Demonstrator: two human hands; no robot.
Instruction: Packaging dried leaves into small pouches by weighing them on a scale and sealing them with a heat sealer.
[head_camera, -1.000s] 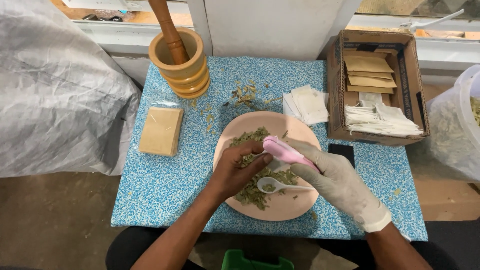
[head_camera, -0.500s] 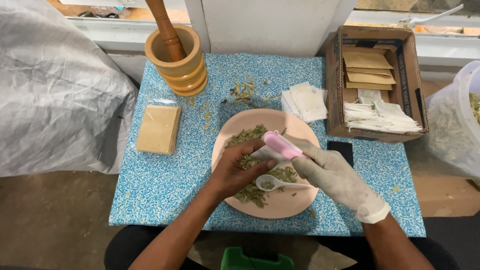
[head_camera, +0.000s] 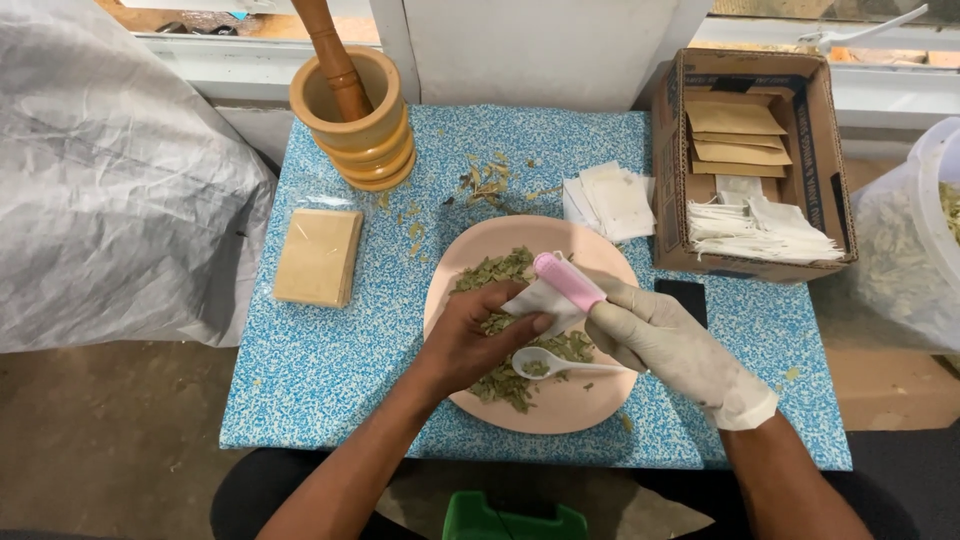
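Note:
My bare left hand (head_camera: 470, 340) pinches a small white paper sachet (head_camera: 535, 300) over a pink plate (head_camera: 580, 405) heaped with dried green leaves (head_camera: 490, 275). My right hand (head_camera: 655, 335), in a whitish glove, grips a pink cylindrical tool (head_camera: 568, 282) that rests against the top of the sachet. A white plastic spoon (head_camera: 550, 365) with a few leaf bits lies on the plate just below both hands.
A wooden mortar and pestle (head_camera: 352, 115) stands at the back left of the blue speckled table (head_camera: 330, 370). A tan packet stack (head_camera: 318, 257) lies left, loose white sachets (head_camera: 610, 200) behind the plate, a cardboard box (head_camera: 750, 150) of envelopes at right. Grey sack (head_camera: 110, 180) at left.
Both hands stay over the plate; the pink tool and sachet have shifted only slightly. The camera view has drifted a little.

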